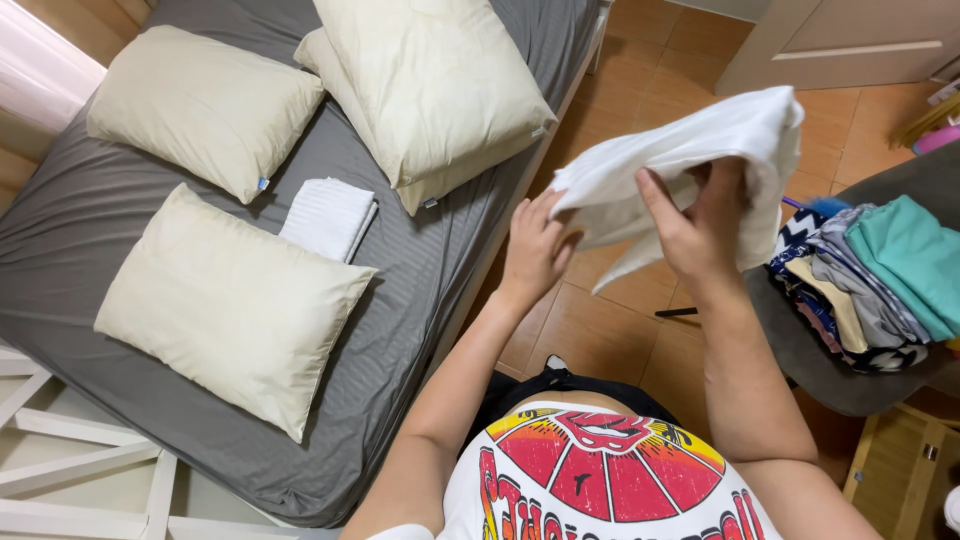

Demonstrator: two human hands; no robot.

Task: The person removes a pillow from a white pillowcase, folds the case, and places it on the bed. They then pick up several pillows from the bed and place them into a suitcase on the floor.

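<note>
White cloth [690,150] held up, R hand [700,225] gripping its underside, L hand [535,250] pinching its left edge.

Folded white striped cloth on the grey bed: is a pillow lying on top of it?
No. The folded white striped cloth lies uncovered on the grey sheet, in the gap between the cream pillows.
</note>
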